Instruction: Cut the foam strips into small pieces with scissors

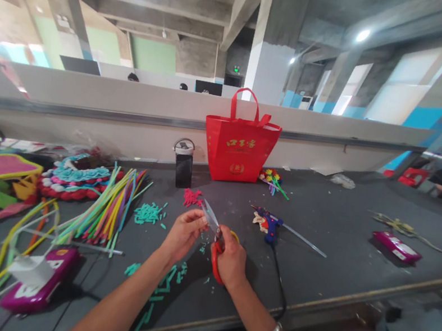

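Note:
My right hand (pixel 232 259) grips a pair of scissors (pixel 214 260) by the red handles, with the blades pointing up and to the left. Close to the blades, my left hand (pixel 185 233) has its thumb and fingers pinched together; whatever is between them is too small to make out. Below my hands, short teal pieces (pixel 162 290) lie scattered on the dark table. Another heap of teal pieces (pixel 150 213) is left of my left hand. Beyond it sits a small pile of pink pieces (pixel 192 197).
Left lie a bundle of coloured stems (pixel 113 209), flower-like crafts (pixel 73 176) and a purple tissue pack (pixel 41 282). A red bag (pixel 241 149) and black cup (pixel 183 167) stand behind. Right are a corded blue glue gun (pixel 270 225) and another purple pack (pixel 396 246).

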Action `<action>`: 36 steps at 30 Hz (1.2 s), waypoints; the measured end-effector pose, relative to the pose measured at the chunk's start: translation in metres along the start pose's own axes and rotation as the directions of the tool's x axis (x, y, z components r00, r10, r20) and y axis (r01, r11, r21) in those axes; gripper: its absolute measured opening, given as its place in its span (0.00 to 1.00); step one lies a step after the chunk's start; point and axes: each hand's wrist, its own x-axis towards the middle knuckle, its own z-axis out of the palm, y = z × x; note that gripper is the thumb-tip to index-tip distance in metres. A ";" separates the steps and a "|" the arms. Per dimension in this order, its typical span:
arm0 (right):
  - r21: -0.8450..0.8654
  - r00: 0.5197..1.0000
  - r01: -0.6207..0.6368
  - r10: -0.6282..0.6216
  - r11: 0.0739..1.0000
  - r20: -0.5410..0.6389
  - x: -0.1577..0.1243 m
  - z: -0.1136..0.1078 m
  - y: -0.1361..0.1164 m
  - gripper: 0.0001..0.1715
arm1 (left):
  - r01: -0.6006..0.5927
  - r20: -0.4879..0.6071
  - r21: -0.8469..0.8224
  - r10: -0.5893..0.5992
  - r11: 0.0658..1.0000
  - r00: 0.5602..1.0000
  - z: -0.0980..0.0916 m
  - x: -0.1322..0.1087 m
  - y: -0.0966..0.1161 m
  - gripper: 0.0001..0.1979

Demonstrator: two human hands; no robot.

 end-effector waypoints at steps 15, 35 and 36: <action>0.026 0.999 -0.035 0.034 0.999 0.035 0.001 -0.003 -0.005 0.18 | 0.028 -0.016 -0.031 -0.029 0.999 0.999 0.003 -0.003 -0.004 0.08; 0.081 0.990 -0.071 0.080 0.994 -0.112 0.001 0.004 0.005 0.18 | 0.072 0.050 -0.035 -0.070 0.997 0.996 0.008 -0.005 0.005 0.08; 0.079 0.990 -0.072 0.081 0.994 -0.112 0.001 0.004 0.004 0.18 | 0.060 0.039 -0.020 -0.059 0.998 0.997 0.007 -0.005 0.005 0.08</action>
